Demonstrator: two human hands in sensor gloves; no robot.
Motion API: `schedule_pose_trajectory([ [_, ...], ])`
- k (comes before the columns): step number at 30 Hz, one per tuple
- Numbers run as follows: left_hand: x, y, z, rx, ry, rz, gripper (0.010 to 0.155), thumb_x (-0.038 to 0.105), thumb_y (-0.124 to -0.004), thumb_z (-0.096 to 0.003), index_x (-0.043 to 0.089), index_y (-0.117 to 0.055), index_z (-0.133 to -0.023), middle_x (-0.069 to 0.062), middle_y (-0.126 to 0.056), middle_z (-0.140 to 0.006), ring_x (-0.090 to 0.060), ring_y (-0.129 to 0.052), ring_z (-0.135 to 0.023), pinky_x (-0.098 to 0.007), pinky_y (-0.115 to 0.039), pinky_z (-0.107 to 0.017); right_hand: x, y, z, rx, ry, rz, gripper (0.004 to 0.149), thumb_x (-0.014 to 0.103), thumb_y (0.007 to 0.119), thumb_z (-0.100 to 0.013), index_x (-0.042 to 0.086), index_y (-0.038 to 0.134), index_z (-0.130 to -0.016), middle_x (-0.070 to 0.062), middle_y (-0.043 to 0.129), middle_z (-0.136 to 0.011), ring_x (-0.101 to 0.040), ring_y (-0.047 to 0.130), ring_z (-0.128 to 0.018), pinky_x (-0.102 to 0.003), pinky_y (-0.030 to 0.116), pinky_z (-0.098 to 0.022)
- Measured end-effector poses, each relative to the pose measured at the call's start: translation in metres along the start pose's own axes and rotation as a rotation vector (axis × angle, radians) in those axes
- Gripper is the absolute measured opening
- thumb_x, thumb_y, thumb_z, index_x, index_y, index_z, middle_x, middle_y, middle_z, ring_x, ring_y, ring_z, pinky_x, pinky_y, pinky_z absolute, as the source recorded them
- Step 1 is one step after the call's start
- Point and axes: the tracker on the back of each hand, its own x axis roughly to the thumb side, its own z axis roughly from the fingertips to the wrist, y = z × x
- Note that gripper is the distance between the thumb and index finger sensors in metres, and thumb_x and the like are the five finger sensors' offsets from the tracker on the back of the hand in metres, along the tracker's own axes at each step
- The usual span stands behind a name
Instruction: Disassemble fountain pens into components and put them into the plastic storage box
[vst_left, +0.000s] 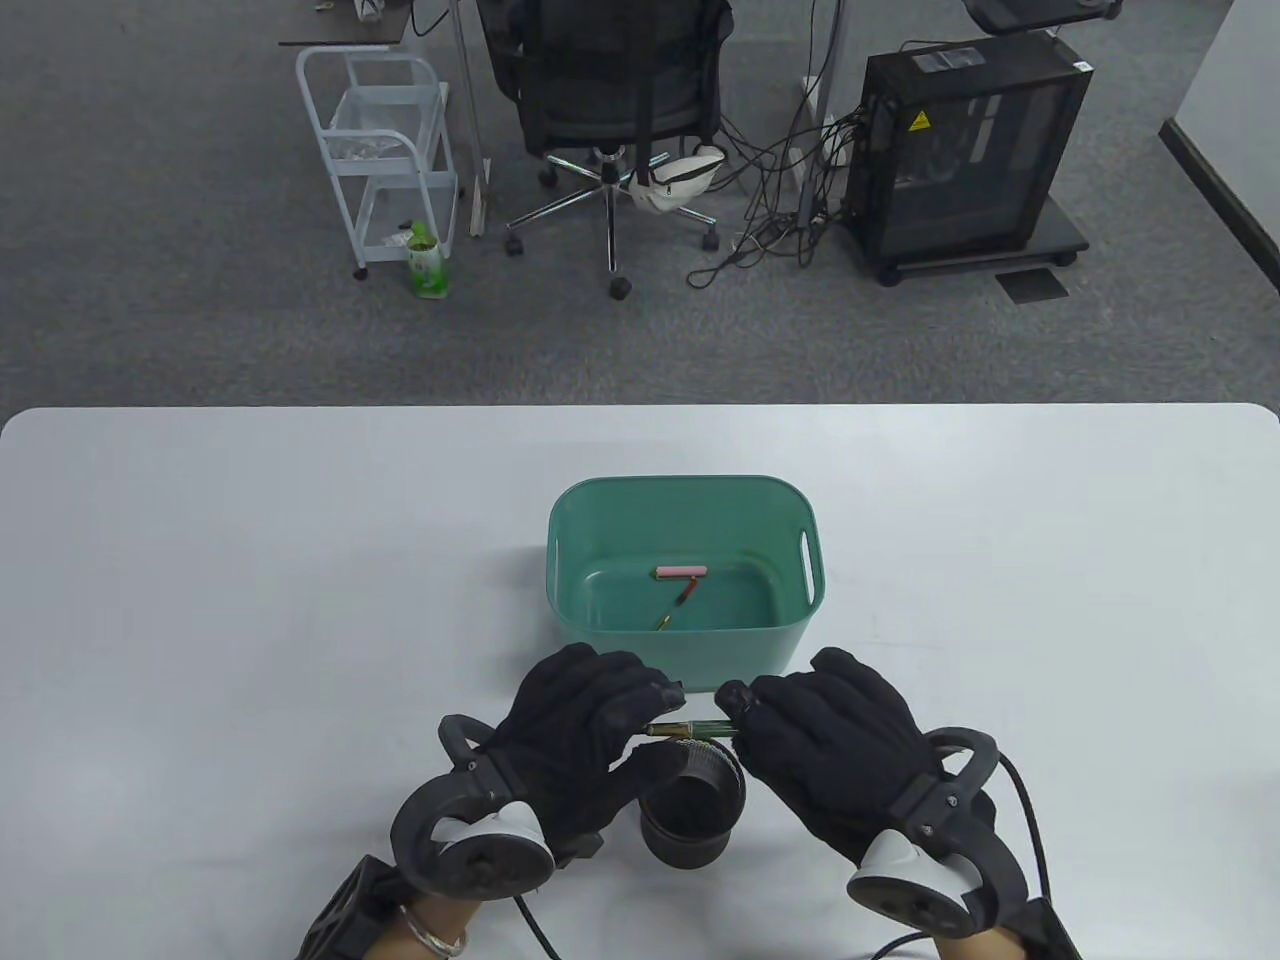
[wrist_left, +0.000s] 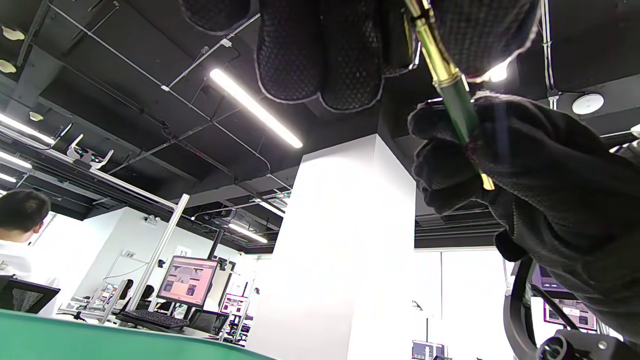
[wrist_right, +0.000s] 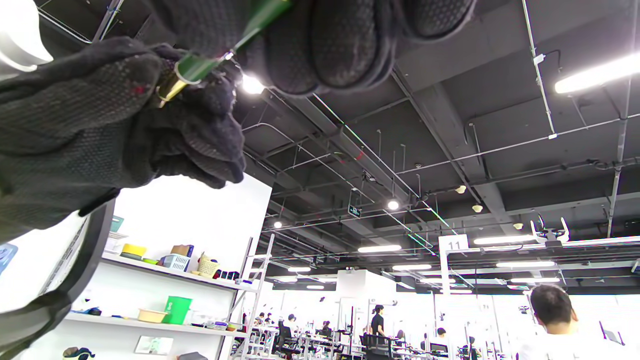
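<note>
Both gloved hands hold one slim green fountain pen with gold trim (vst_left: 690, 729) level above a round black pen cup (vst_left: 693, 812) near the front of the white tabletop (vst_left: 200, 600). The left hand (vst_left: 575, 745) has its grip pinched on the gold end, fingers curled round it; the right hand (vst_left: 830, 745) has its grip closed round the green barrel. Just beyond them stands the teal plastic storage box (vst_left: 686, 570), holding a pink pen part (vst_left: 682, 572) and a thin gold-tipped piece (vst_left: 677, 606) on its floor.
</note>
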Motion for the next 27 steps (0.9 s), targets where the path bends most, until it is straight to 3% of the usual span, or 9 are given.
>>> schedule_pose_trajectory([
  [13, 0.0009, -0.0006, 0.0004, 0.001, -0.001, 0.0, 0.044, 0.047, -0.073, -0.0653, 0.016, -0.075, -0.097, -0.001, -0.091, -0.089, -0.026, -0.087, -0.086, -0.052, -0.059, -0.079, -0.0016, 0.0, 0.0002, -0.002, -0.001, -0.002, 0.042, 0.047, 0.072, -0.054, 0.031, 0.085, -0.091, 0.006, 0.085, -0.086, -0.012, 0.087, -0.073, -0.045, 0.063, -0.075],
  [27, -0.0023, 0.0003, 0.0008, 0.021, 0.008, 0.029, 0.048, 0.052, -0.064, -0.0656, 0.014, -0.09, -0.079, 0.0, -0.103, -0.066, -0.024, -0.099, -0.065, -0.049, -0.069, -0.07, 0.0008, 0.0009, 0.0006, 0.003, -0.011, -0.009, 0.042, 0.047, 0.072, -0.054, 0.031, 0.084, -0.092, 0.006, 0.085, -0.086, -0.012, 0.087, -0.073, -0.045, 0.063, -0.075],
])
